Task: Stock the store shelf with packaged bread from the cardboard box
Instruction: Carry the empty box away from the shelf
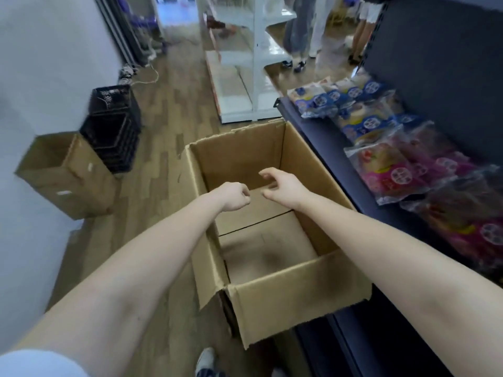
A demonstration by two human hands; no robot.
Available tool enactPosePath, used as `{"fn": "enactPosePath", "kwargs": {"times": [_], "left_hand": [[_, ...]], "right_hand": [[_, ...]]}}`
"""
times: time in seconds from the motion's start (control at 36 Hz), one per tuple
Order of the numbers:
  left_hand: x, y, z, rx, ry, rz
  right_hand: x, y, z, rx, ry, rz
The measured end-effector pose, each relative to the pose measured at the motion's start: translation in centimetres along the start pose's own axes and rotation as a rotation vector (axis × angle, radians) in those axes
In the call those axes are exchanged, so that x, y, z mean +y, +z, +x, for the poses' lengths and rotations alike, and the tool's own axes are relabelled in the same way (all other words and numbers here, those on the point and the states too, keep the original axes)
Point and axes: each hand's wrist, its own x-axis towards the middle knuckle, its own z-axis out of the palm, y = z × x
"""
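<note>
Corrugated brown cardboard forms the cardboard box [299, 303] at frame centre: open at the top, flaps torn and ragged at the edges, the bottom seam showing as a dark line across the bare inside floor. No bread shows inside it; no print can be read on its walls.

Both bare forearms reach in from 6 o'clock over the opening. The left hand [235, 197] has its fingers curled into the palm and grips nothing. The right hand [284, 187], just beside it towards 3 o'clock, has fingers parted and loosely bent, touching nothing.

The packaged bread lies on the dark blue metal shelf [321, 148] at 3 o'clock, whose front edge runs close beside the box's right wall. Blue-wrapped bread packs [353, 104] sit at the far end towards 1 o'clock; pink-wrapped bread packs [394, 175] lie nearer, overlapping one another. All are in glossy clear film bearing round white emblems; the lettering is too blurred to read.

Surroundings:
- Stacked black plastic crates [114, 131], lattice-walled, at 10 o'clock
- A second carton [68, 175] at 9 o'clock against the pale wall [40, 63], touching the crates; two white labels, unreadable
- White metal shelving [245, 77] at 12 o'clock
- Legs of other persons [299, 36] at 1 o'clock, well apart from the box
- Wood-pattern floor [168, 131] with a pale cable [152, 74] at 11 o'clock
- One light shoe [205, 360] at 6 o'clock, below the box's near corner
</note>
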Motion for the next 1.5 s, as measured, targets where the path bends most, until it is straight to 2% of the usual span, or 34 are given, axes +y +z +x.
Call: {"fn": "enactPosePath", "kwargs": {"times": [0.19, 0.36, 0.58, 0.72, 0.81, 0.92, 1.06, 1.31, 1.42, 1.5], "left_hand": [[2.1, 3.2, -3.4, 0.165, -0.007, -0.100], [0.3, 2.8, -5.6, 0.477, -0.028, -0.009], [-0.7, 2.3, -7.6, 0.825, -0.119, -0.431], [-1.1, 5.5, -8.2, 0.679, -0.335, -0.685], [-1.3, 6.0, -8.0, 0.630, -0.338, -0.756], [-1.7, 6.1, -8.4, 0.621, -0.292, -0.737], [-2.4, 6.6, -8.7, 0.682, -0.297, -0.843], [-2.4, 6.5, -8.5, 0.665, -0.347, -0.831], [-2.2, 6.4, -8.8, 0.657, -0.369, -0.819], [-2.1, 6.3, -8.9, 0.655, -0.419, -0.813]], "right_hand": [[1.9, -1.1, -3.3, -0.063, -0.080, -0.139], [1.0, -2.9, -4.2, 0.093, -0.138, -0.101], [0.0, -4.8, -4.3, 0.251, -0.193, -0.078], [1.8, -4.9, -5.6, 0.394, -0.078, -0.296], [3.7, -5.2, -6.0, 0.348, 0.061, -0.387], [4.8, -4.9, -6.0, 0.235, 0.207, -0.317], [4.6, -4.8, -5.5, 0.339, 0.348, -0.265], [5.2, -4.5, -6.1, 0.479, 0.359, -0.144], [5.1, -4.4, -5.7, 0.433, 0.383, -0.199], [5.1, -4.7, -5.1, 0.279, 0.460, -0.242]]}}
